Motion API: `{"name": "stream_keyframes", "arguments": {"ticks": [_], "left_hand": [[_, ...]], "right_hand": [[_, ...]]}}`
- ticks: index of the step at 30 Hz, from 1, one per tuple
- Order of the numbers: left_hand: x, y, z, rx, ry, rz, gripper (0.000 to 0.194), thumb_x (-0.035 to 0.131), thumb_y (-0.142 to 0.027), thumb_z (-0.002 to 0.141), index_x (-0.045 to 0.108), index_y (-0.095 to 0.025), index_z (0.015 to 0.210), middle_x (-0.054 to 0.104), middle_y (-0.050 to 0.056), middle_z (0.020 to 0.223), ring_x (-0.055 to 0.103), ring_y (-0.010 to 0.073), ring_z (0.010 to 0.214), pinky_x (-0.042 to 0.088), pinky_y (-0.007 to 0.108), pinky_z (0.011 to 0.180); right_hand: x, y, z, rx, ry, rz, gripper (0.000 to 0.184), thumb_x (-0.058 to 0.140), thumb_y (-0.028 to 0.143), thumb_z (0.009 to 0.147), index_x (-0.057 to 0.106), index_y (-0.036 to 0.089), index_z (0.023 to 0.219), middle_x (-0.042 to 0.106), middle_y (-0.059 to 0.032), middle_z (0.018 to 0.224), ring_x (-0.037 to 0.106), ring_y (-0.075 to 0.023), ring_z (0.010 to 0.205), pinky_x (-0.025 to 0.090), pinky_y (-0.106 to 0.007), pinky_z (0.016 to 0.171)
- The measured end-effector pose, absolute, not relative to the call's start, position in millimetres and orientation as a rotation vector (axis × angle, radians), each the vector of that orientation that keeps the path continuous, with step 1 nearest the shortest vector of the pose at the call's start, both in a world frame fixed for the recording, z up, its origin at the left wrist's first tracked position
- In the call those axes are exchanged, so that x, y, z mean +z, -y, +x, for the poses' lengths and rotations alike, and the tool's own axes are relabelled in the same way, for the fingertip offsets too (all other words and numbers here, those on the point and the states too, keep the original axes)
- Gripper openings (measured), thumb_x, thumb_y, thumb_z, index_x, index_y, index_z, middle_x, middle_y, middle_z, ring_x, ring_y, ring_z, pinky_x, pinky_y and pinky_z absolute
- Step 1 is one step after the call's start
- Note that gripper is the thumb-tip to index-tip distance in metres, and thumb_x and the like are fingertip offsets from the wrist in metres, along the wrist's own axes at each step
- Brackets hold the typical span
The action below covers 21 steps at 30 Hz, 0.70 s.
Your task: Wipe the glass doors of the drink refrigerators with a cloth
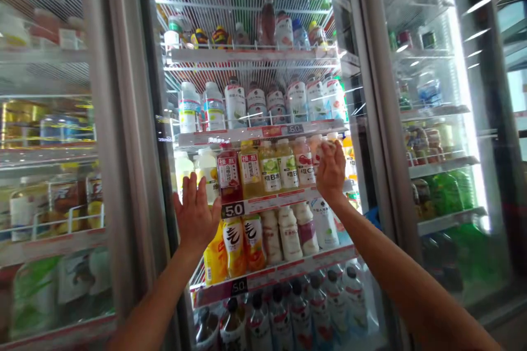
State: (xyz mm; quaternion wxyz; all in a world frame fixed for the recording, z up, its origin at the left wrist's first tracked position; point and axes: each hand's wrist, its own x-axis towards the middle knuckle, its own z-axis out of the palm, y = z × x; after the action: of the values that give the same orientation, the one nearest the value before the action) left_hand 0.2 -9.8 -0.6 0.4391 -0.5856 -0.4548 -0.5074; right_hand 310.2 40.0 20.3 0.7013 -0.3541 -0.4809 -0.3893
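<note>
My left hand (196,216) is raised with fingers spread, in front of the pale-capped bottles (207,170) at the left of the middle shelf. Nothing shows in it. Its thumb points toward a bottle of dark red drink (229,173). My right hand (330,170) is up at the right end of the same shelf, with its back toward me and its fingers slightly bent. It covers part of the pink-drink bottles (316,148) there. Whether its fingertips touch a bottle is hidden. Between my hands stand an amber drink bottle (250,173) and green-labelled bottles (269,170).
Shelf price strips (272,200) run below the bottles. Orange juice bottles (234,247) and white yoghurt-drink bottles (290,233) stand one shelf lower. Metal door frames flank me at left (123,120) and right (385,120). Neighbouring cooler sections hold more drinks.
</note>
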Motion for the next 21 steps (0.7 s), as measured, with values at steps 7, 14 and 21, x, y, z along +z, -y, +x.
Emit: {"name": "stream_keyframes", "arguments": {"ticks": [7, 14, 21], "left_hand": [[-1, 9, 0, -1.261, 1.134, -1.450, 0.060, 0.037, -0.038, 0.088, 0.022, -0.016, 0.141, 0.025, 0.016, 0.147, 0.016, 0.0265, 0.138, 0.011, 0.051, 0.110], [-1, 6, 5, -1.283, 1.170, -1.447, 0.059, 0.034, -0.039, 0.088, 0.023, -0.013, 0.140, 0.022, 0.016, 0.147, 0.013, 0.0261, 0.138, 0.006, 0.050, 0.111], [32, 8, -1, -1.254, 1.139, -1.455, 0.059, 0.034, -0.041, 0.087, 0.025, -0.015, 0.140, 0.022, 0.014, 0.148, 0.014, 0.0252, 0.138, 0.009, 0.048, 0.111]], "right_hand": [[21, -46, 359, -0.975, 1.269, -0.788, 0.043, 0.039, 0.013, 0.084, 0.051, 0.026, 0.123, 0.045, -0.0071, 0.135, 0.034, -0.0224, 0.131, 0.033, -0.048, 0.105], [45, -54, 344, -0.817, 1.047, -0.836, 0.049, 0.036, 0.012, 0.082, 0.045, 0.020, 0.129, 0.038, -0.0110, 0.139, 0.028, -0.0247, 0.133, 0.031, -0.050, 0.106], [61, -50, 338, -0.927, 1.162, -0.758, 0.048, 0.038, 0.012, 0.083, 0.046, 0.026, 0.128, 0.039, -0.0071, 0.139, 0.033, -0.0239, 0.130, 0.033, -0.050, 0.104]]}}
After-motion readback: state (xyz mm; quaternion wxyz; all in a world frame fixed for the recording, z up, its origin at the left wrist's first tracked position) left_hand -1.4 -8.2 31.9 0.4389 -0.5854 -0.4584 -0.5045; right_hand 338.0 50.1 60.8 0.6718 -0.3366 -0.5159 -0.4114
